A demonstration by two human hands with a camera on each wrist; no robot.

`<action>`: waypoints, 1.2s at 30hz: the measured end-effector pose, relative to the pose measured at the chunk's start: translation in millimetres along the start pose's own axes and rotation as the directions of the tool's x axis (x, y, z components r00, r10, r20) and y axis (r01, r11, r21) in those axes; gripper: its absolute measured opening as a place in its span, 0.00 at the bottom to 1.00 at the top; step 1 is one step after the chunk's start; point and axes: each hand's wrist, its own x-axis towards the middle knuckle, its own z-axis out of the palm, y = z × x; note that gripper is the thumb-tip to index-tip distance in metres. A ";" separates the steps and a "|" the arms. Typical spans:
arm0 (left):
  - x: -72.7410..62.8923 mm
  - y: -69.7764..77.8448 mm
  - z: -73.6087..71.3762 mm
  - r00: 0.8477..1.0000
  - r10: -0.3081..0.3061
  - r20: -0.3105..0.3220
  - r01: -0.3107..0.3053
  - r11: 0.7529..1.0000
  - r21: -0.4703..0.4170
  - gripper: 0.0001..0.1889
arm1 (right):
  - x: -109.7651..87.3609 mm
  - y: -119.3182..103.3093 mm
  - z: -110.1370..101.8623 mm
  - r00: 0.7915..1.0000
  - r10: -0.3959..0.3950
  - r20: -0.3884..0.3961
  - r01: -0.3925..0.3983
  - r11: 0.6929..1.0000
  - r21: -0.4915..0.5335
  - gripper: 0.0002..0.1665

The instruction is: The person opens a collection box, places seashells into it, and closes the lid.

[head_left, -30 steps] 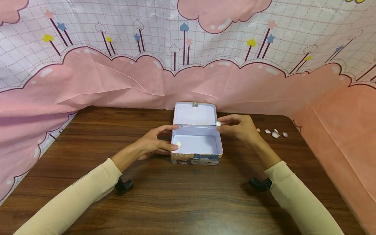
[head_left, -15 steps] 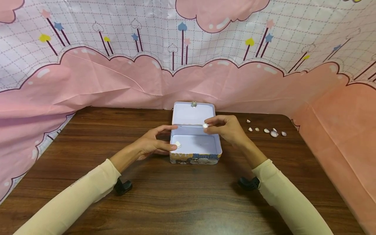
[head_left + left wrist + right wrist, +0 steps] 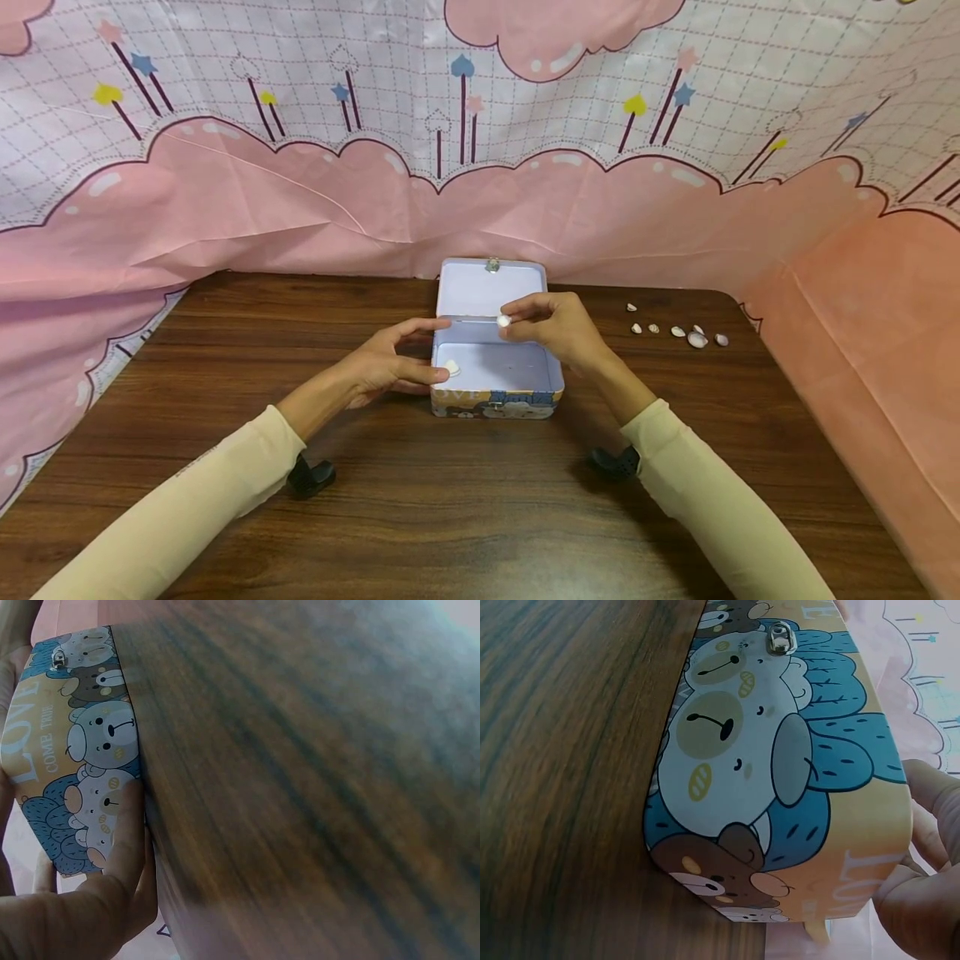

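Note:
An open tin box [image 3: 497,404] printed with cartoon bears stands at mid-table, its lid [image 3: 491,287] raised at the back. On its left, my left hand [image 3: 382,362] holds the side, thumb over the rim and fingers along the outer wall. That hand's fingers [image 3: 127,840] lie against the printed side in the left wrist view. Above the box's inside, my right hand [image 3: 558,329] pinches a small white seashell [image 3: 503,321] between thumb and fingertips. Another white shell [image 3: 452,367] lies inside at the left, partly hidden by the left thumb. The right wrist view shows the box's front [image 3: 735,735].
Several small seashells [image 3: 697,339] lie scattered on the dark wooden table [image 3: 450,517] at the right rear. A pink patterned cloth [image 3: 300,200] hangs behind the table and down its right side. Black straps with dark devices [image 3: 615,462] sit at the wrists.
My right hand has moved left with the seashell, from the box's right edge to over its inside. The left hand stays on the box. The head view has shifted slightly.

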 end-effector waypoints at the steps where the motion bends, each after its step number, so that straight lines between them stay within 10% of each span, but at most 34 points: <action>1: -0.2 0.2 -0.3 1.000 0.001 0.000 -0.001 1.000 0.001 0.48 | 0.9 0.1 0.8 1.000 0.000 -0.003 0.000 1.000 -0.002 0.21; 36: 1.1 -1.5 -2.4 1.000 0.015 0.020 -0.015 1.000 0.002 0.47 | -9.9 4.3 -22.8 0.998 0.002 -0.064 -0.003 1.000 -0.016 0.25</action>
